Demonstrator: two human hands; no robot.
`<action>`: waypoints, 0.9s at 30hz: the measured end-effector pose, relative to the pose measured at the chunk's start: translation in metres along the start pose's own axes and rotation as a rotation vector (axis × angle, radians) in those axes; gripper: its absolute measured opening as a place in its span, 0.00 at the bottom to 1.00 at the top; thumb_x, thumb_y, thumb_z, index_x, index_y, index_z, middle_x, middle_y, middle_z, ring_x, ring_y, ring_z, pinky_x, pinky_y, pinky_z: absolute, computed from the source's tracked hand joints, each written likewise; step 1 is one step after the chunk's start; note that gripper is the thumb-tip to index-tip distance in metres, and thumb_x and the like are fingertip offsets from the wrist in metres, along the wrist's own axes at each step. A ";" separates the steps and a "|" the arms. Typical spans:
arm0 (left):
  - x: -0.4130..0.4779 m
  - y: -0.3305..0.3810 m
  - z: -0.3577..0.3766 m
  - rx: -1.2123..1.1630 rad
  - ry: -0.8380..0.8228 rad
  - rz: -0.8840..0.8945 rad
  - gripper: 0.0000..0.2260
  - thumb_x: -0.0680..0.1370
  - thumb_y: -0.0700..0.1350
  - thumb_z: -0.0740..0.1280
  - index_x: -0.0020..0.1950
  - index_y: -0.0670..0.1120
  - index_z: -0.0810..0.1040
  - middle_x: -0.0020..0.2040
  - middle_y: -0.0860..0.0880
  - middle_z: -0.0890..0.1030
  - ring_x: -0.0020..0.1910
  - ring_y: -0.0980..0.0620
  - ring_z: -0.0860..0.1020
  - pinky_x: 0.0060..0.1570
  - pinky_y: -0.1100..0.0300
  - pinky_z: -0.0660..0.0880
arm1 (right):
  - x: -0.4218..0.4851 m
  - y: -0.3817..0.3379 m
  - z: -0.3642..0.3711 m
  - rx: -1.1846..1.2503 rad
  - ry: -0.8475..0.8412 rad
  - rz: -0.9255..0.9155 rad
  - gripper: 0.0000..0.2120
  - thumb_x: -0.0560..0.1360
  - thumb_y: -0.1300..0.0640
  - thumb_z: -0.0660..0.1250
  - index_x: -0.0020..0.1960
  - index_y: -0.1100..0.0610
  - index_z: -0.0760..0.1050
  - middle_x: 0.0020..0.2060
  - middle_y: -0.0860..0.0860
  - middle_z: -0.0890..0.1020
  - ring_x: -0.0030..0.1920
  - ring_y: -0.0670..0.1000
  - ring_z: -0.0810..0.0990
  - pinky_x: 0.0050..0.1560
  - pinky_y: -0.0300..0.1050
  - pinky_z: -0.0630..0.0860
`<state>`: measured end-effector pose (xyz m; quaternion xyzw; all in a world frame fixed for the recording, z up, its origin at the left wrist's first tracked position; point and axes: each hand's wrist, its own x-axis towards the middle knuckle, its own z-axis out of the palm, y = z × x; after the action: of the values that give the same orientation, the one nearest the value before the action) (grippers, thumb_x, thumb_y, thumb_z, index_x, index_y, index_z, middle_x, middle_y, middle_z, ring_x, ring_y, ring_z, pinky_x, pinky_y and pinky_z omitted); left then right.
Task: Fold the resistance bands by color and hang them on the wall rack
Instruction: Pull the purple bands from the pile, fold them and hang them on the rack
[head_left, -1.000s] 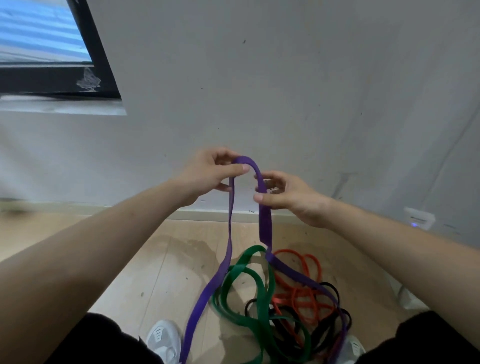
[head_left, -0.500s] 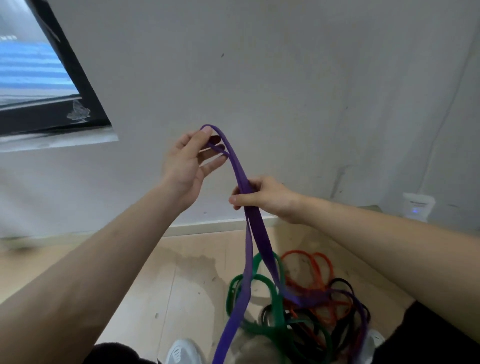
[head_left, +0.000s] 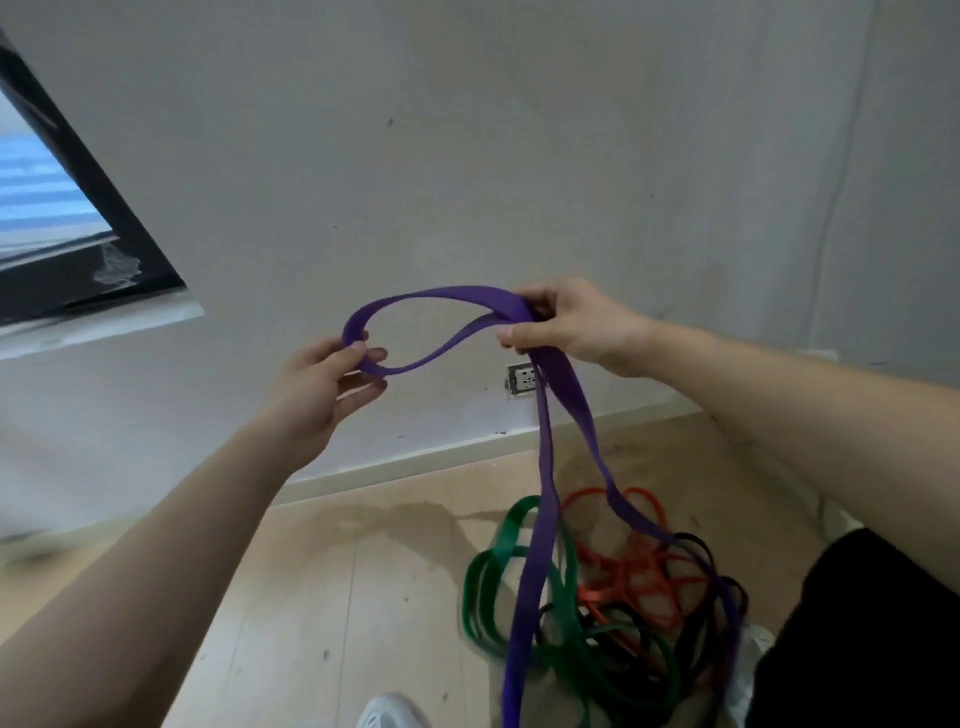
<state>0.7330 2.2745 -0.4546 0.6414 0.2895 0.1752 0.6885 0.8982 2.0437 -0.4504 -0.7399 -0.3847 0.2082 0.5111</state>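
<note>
Two pinch grips on purple band (head_left: 566, 387): left hand (head_left: 324, 387) at loop end, right hand (head_left: 569, 325) at crossover, loop lying sideways between, tails dropping under right.

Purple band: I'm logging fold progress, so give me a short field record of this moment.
held item: purple band
left hand: pinches the loop's left end
right hand: grips both strands at the loop's right end
tails: hang down to the floor
pile on floor: green band, orange band, black band, tangled
stage: one loop held up
</note>
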 end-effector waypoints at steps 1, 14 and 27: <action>-0.002 -0.003 0.005 0.096 -0.034 -0.012 0.10 0.82 0.40 0.65 0.63 0.43 0.77 0.59 0.42 0.83 0.58 0.46 0.82 0.52 0.54 0.81 | -0.002 -0.004 -0.004 -0.003 0.018 -0.032 0.12 0.77 0.57 0.72 0.59 0.60 0.80 0.44 0.56 0.83 0.44 0.50 0.81 0.56 0.48 0.81; -0.016 -0.003 0.080 0.766 -0.470 0.484 0.36 0.73 0.48 0.76 0.77 0.54 0.64 0.54 0.50 0.83 0.57 0.54 0.81 0.67 0.53 0.72 | -0.017 -0.015 -0.003 -0.476 -0.159 -0.078 0.26 0.79 0.55 0.70 0.74 0.60 0.66 0.47 0.53 0.85 0.47 0.50 0.84 0.52 0.46 0.80; -0.022 0.005 0.100 0.495 -0.493 0.320 0.05 0.72 0.40 0.74 0.47 0.47 0.83 0.43 0.47 0.82 0.42 0.49 0.79 0.52 0.53 0.79 | -0.030 0.019 -0.003 -0.222 -0.167 0.106 0.18 0.70 0.64 0.74 0.58 0.62 0.75 0.47 0.59 0.84 0.51 0.62 0.84 0.56 0.61 0.81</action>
<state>0.7792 2.1833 -0.4448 0.8482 0.0450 0.0461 0.5258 0.8884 2.0153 -0.4697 -0.7913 -0.4070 0.2516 0.3807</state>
